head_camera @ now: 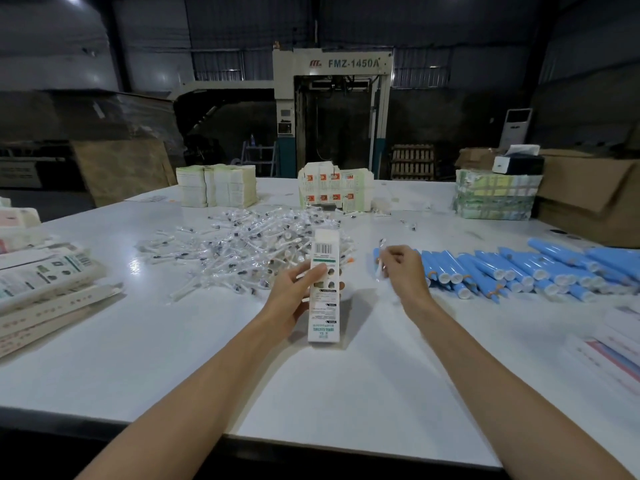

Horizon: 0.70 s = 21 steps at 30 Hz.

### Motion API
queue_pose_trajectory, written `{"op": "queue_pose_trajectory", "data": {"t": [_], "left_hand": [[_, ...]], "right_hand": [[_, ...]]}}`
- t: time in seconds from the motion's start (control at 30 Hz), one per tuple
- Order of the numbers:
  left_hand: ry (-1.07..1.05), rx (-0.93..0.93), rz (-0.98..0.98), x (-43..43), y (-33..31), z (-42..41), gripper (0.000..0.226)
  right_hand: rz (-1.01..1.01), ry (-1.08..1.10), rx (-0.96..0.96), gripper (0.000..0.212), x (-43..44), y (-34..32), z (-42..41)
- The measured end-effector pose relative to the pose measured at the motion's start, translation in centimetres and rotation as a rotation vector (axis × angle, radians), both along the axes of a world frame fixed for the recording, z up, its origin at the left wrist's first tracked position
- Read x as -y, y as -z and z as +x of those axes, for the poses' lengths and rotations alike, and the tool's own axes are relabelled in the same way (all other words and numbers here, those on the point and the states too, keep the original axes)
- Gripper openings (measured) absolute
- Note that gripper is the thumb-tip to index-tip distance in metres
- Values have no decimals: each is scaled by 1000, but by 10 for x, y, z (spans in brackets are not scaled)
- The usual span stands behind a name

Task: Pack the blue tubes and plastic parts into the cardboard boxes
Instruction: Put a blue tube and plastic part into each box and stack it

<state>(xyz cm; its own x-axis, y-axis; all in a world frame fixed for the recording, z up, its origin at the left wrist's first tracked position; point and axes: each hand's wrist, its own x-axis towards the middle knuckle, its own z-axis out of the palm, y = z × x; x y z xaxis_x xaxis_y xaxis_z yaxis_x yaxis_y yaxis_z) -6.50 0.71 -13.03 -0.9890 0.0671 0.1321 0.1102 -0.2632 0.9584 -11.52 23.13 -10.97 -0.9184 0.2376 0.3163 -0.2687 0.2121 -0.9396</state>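
Observation:
My left hand (pixel 294 292) grips a long white printed cardboard box (pixel 324 289) by its left side, holding it above the table with its open end pointing away from me. Just right of the box, my right hand (pixel 401 271) pinches a clear wrapped plastic part (pixel 380 261), blurred. Behind the box lies a heap of wrapped plastic parts (pixel 249 244). A row of blue tubes (pixel 519 271) with white caps lies on the table to the right of my right hand.
Flat box blanks (pixel 45 282) are stacked at the left, more printed sheets (pixel 620 344) at the right edge. Stacks of cartons (pixel 216 185), (pixel 332 187), (pixel 495 194) stand at the back of the white table (pixel 207 358). A brown carton (pixel 588 199) sits far right.

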Motion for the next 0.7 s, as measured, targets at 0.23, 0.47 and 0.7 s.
{"op": "queue_pose_trajectory", "data": {"t": [0.23,0.47,0.7], "left_hand": [[69,-56,-64,-5,-3,7,33],[121,-101,-79,-9,-7,11,46],[119,-127,-92,-7,-4,8,44]], "right_hand": [[-349,-136,-271,32,-2,-62,21],[-113,-256,-377,31,29,-90,31],[257,-270,-292,21,38,-77,36]]}}
